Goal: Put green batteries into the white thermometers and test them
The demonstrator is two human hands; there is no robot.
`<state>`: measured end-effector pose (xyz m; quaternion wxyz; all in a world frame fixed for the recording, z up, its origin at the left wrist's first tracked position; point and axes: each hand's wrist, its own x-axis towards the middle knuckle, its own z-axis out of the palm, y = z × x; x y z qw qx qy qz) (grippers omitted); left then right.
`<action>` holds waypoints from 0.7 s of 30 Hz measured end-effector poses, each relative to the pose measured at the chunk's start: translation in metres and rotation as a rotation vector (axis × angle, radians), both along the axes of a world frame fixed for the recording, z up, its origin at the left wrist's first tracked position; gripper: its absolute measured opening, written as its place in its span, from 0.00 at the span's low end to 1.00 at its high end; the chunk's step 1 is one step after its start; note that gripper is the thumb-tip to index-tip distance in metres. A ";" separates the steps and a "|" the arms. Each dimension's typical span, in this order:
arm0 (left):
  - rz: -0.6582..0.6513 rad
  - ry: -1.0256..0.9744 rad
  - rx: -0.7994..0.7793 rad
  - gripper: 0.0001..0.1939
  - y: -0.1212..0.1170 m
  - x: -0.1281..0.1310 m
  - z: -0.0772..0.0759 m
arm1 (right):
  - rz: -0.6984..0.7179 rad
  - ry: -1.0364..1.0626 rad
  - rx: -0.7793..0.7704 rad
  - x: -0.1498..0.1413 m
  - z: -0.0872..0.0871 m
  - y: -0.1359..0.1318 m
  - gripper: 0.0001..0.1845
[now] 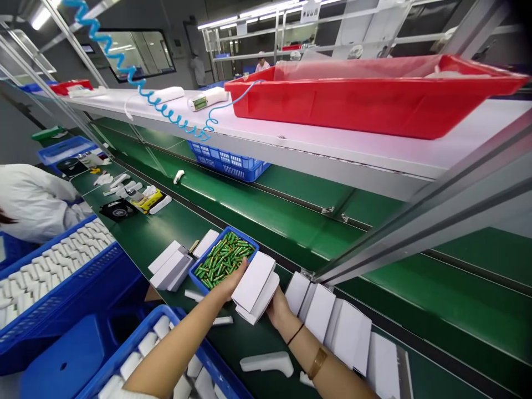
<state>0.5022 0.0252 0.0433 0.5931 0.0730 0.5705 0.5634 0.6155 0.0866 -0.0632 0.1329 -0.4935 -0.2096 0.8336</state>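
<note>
Between my hands, white cardboard boxes (254,281) are held tilted above the green work surface; they look like two pressed together, though I cannot tell for sure. My left hand (235,282) grips their left side, its fingers partly hidden. From the right, my right hand (278,308) closes around the lower edge. Just beyond my left hand is a blue tray (254,244) full of green batteries (224,257). A white gun-shaped plastic piece (266,363) lies below the boxes. More white boxes (320,313) stand in a row by my right forearm.
A blue crate (160,313) of white pieces sits at the near left. White boxes (171,265) stand left of the battery tray. A metal post (374,252) rises at right beside a shelf with a red bin (353,102). A person in white (37,199) works at left.
</note>
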 end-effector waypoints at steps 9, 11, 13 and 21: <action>-0.132 0.990 -0.264 0.53 -0.045 0.065 0.040 | 0.051 0.081 0.344 0.039 0.040 0.002 0.35; -0.184 1.225 -0.409 0.52 -0.047 0.082 0.032 | 0.077 0.124 0.403 0.039 0.044 0.001 0.36; -0.190 1.316 -0.466 0.47 -0.047 0.092 0.022 | 0.111 0.157 0.441 0.039 0.044 0.000 0.38; -0.087 1.382 -0.313 0.47 -0.052 0.092 0.000 | 0.217 0.135 0.551 0.042 0.034 0.004 0.37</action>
